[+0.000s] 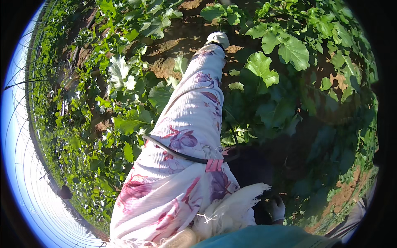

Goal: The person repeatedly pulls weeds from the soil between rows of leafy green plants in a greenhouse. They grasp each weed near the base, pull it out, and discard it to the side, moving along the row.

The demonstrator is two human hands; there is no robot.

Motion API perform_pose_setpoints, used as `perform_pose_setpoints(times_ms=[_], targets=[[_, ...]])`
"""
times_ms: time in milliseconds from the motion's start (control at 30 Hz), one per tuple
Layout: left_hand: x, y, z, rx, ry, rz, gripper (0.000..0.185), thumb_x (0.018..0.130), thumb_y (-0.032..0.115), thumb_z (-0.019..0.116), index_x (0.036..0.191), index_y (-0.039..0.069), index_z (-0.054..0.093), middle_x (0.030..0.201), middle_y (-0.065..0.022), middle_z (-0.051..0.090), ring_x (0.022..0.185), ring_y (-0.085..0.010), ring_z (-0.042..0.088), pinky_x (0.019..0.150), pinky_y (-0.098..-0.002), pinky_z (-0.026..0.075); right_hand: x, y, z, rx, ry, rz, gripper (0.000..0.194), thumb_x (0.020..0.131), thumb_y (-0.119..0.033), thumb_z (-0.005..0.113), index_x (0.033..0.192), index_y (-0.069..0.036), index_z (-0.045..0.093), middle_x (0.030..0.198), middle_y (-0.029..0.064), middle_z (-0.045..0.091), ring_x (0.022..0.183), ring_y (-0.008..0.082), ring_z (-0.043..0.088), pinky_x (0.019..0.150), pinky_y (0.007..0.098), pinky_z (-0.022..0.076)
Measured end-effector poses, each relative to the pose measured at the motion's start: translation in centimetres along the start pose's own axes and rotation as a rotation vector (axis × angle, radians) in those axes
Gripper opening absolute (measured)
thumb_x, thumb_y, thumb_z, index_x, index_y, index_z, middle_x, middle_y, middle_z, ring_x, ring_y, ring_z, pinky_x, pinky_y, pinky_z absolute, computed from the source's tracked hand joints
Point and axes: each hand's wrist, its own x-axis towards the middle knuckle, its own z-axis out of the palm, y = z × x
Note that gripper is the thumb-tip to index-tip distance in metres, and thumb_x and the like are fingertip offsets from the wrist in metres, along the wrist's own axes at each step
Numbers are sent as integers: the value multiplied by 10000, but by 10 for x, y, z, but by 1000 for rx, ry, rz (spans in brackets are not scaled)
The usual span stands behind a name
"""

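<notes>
A long arm in a white sleeve with red and purple flowers (192, 124) reaches up the middle of the view. At its end my left hand (218, 38), in a white glove with a dark band at the wrist, is low among leafy plants beside brown soil; its fingers are hidden. A dark cable (173, 152) crosses the sleeve, with a pink clip (214, 165) and a metal wire loop at it. My right hand (278, 209), also white-gloved, is in shade at the lower right, near white fringed cloth (238, 201). What it may hold cannot be seen.
Broad-leaved green plants (293, 51) grow densely around the arm, with brown soil (164, 68) between them. Deep shadow covers the plants at the right. Teal cloth (263, 237) crosses the bottom. Greyish cloth (350, 220) shows at the lower right rim. A ribbed, light covering (24, 173) curves along the left.
</notes>
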Motion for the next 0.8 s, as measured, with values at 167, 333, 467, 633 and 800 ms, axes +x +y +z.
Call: perform_pose_setpoints(times_ms=[167,333,467,633,800], targets=[[-48,72,-67,-305,-259,106,233,757,184,606,952,106,706,1005,-129,672,954,-263,650,804,-363,523,-41,-9,3,-51,164,-47,316,860,-89,542,1148,36,583,1070,128,647,996,185,593,882,287,450],[-86,57,-109,-282,-246,99,445,785,278,540,1183,92,606,1191,-132,617,1117,-286,588,900,-393,471,-43,-30,3,-130,178,-199,344,859,-97,569,1175,37,561,1105,137,637,1035,201,592,906,296,452],[-96,58,-158,-514,-60,108,499,752,312,587,1197,86,573,1171,-145,615,1108,-293,573,941,-386,443,-57,-60,14,-239,164,-378,381,845,-148,581,1194,3,564,1120,164,623,1040,251,601,898,322,464],[-144,49,-231,-1286,34,477,206,759,181,612,916,56,662,769,-84,653,686,-182,622,651,-295,507,-58,-74,27,-316,160,-472,410,813,-221,595,1175,-30,580,1093,174,620,1029,332,595,884,377,470],[-264,90,-306,-1578,-193,925,120,780,85,606,896,55,598,769,-43,625,647,-144,604,605,-277,502,-75,-91,40,-166,297,-634,499,804,-203,600,1272,-57,510,1196,152,567,1008,287,602,869,360,479]])
